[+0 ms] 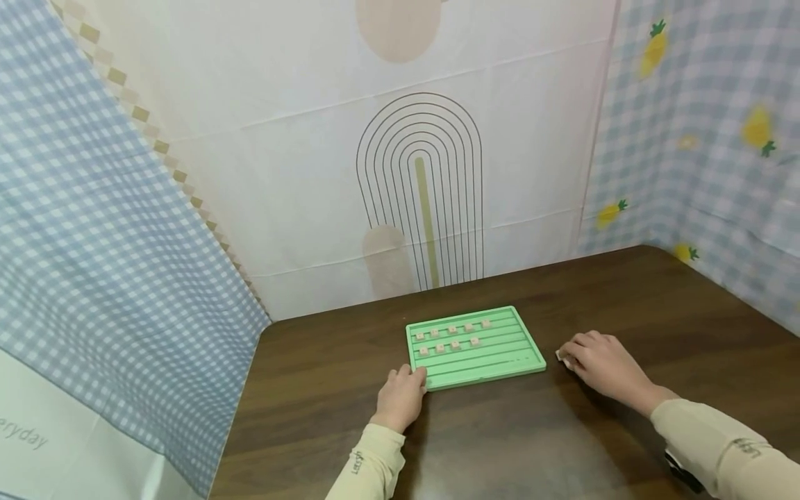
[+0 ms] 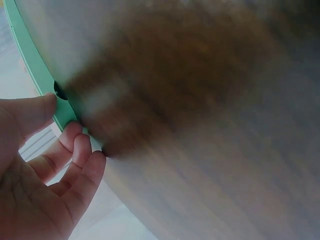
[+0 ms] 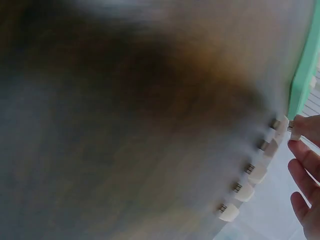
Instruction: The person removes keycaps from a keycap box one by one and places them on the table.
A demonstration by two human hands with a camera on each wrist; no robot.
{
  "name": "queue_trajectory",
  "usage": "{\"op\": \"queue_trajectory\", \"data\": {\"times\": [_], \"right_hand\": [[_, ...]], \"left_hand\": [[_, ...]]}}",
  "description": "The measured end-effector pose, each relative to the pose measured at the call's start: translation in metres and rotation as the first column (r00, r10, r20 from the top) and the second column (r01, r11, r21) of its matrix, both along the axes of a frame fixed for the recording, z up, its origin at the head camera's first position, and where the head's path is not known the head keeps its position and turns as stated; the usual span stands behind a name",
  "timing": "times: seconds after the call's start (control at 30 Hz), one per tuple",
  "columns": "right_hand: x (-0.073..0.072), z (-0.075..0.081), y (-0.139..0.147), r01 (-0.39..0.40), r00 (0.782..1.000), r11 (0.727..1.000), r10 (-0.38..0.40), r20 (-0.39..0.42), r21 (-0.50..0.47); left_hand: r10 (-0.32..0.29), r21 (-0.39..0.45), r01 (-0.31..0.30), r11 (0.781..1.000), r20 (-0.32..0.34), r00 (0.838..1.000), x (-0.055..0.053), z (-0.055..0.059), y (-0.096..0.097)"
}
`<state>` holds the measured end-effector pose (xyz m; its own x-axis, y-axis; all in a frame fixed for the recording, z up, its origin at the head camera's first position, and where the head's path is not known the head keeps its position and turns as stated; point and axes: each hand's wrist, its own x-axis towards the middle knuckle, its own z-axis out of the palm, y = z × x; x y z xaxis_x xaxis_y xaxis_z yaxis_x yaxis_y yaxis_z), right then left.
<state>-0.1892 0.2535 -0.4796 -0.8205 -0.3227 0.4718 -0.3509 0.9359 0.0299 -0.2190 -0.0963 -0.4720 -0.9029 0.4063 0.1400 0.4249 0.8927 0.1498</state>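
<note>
A light green board (image 1: 481, 355) with raised ridges across it lies on the table. Two rows of small pale tiles (image 1: 455, 344) sit on its upper part, each with a small dark mark. My left hand (image 1: 401, 399) holds the board's near left corner; thumb and fingertips (image 2: 70, 131) meet at the green edge in the left wrist view. Just right of the board, my right hand (image 1: 603, 361) pinches one small pale tile (image 3: 295, 135) between thumb and finger. Beside those fingertips, several more tiles (image 3: 257, 173) stand in a line in the right wrist view.
The dark wooden table (image 1: 312, 389) reaches to a white printed cloth (image 1: 300, 208) at the back. Blue checked cloths (image 1: 125, 243) hang at both sides. A white sheet (image 1: 62, 423) with grey lettering is at lower left.
</note>
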Motion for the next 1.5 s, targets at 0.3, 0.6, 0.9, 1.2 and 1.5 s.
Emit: {"op": "queue_trajectory", "data": {"times": [0.3, 0.6, 0.9, 1.2, 1.5], "right_hand": [[0.006, -0.008, 0.003, 0.025, 0.999, 0.999, -0.027, 0.027, 0.041], [0.007, -0.006, -0.001, 0.032, 0.995, 0.999, -0.033, 0.097, 0.004], [0.000, 0.015, -0.015, 0.015, 0.990, 0.999, -0.010, 0.137, -0.034], [-0.031, 0.024, -0.053, -0.021, 0.974, 1.000, 0.022, 0.224, -0.010], [-0.068, 0.005, -0.106, -0.007, 0.968, 0.994, 0.035, 0.247, -0.114]], "left_hand": [[-0.001, 0.009, 0.001, 1.000, -0.014, 1.000, 0.000, 0.000, -0.001], [-0.004, 0.020, 0.005, 1.000, -0.009, 1.000, 0.002, 0.000, -0.003], [0.000, 0.013, 0.000, 1.000, -0.027, 1.000, 0.002, -0.002, -0.004], [-0.014, 0.003, 0.014, 1.000, -0.017, 1.000, 0.001, 0.000, -0.003], [-0.001, -0.024, 0.000, 1.000, -0.020, 1.000, -0.001, 0.000, -0.003]]}}
